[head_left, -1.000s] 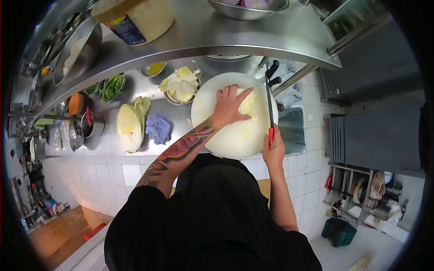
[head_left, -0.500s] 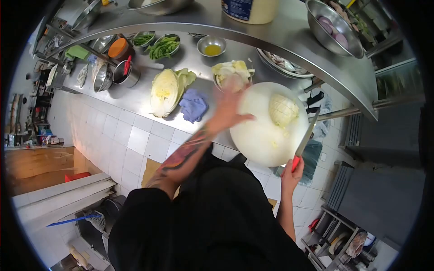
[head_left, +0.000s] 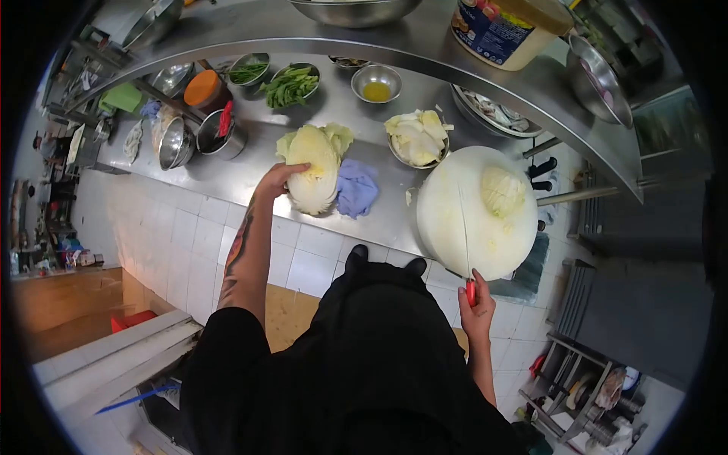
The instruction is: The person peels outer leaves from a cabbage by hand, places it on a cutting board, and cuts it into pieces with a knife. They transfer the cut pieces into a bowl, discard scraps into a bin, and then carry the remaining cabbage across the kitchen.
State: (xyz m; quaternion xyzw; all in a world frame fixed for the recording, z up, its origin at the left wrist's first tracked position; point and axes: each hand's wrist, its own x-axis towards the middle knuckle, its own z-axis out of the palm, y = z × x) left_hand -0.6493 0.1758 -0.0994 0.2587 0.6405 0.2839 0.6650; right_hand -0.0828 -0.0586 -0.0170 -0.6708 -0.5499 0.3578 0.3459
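Observation:
My left hand (head_left: 277, 179) grips the near edge of a halved napa cabbage (head_left: 315, 167) that lies cut side up on the steel counter (head_left: 243, 173). My right hand (head_left: 477, 302) holds a red-handled knife (head_left: 465, 241), its blade lying across the round white cutting board (head_left: 474, 220). A chopped piece of cabbage (head_left: 503, 191) rests on the far side of the board. Just beyond the board stands a metal bowl of cut cabbage (head_left: 416, 138).
A blue cloth (head_left: 356, 189) lies between the cabbage half and the board. Bowls of green beans (head_left: 289, 86), yellow liquid (head_left: 377, 85) and several pots (head_left: 199, 130) line the back. A steel shelf (head_left: 425, 49) with a tub and bowls overhangs the counter. White tiles front the counter.
My left hand left the cutting board and swung left to the cabbage half. The knife moved from the board's right edge to lie across the board.

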